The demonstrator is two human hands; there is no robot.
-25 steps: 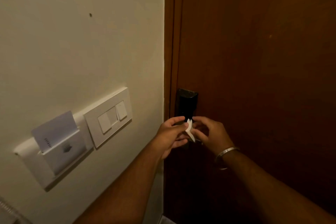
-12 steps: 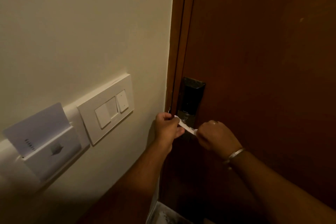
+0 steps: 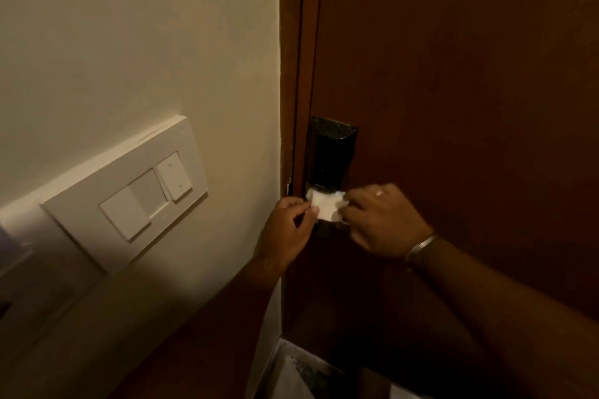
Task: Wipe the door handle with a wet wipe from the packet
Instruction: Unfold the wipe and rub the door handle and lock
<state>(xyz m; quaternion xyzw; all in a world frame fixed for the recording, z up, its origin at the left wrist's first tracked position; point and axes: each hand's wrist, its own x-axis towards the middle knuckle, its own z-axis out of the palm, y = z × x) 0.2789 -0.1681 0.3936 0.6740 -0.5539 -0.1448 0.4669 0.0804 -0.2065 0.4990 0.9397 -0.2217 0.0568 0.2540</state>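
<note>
A small white wet wipe point(image 3: 325, 206) is spread flat between my two hands, just below the black lock plate point(image 3: 332, 155) on the brown door point(image 3: 470, 91). My left hand point(image 3: 288, 227) pinches its left edge. My right hand point(image 3: 382, 220), with a ring and a metal bangle, holds its right edge. The door handle itself is hidden behind the wipe and my hands. No wipe packet is in sight.
A white switch panel point(image 3: 129, 194) sits on the cream wall point(image 3: 129, 42) to the left of the door frame point(image 3: 296, 74). A card holder's edge point(image 3: 13, 236) shows at the far left. Something pale lies on the floor point(image 3: 291, 372) below.
The wipe went from a folded strip between my fingers to a stretched strip, and is now opened into a flat square. The view has moved closer to the lock.
</note>
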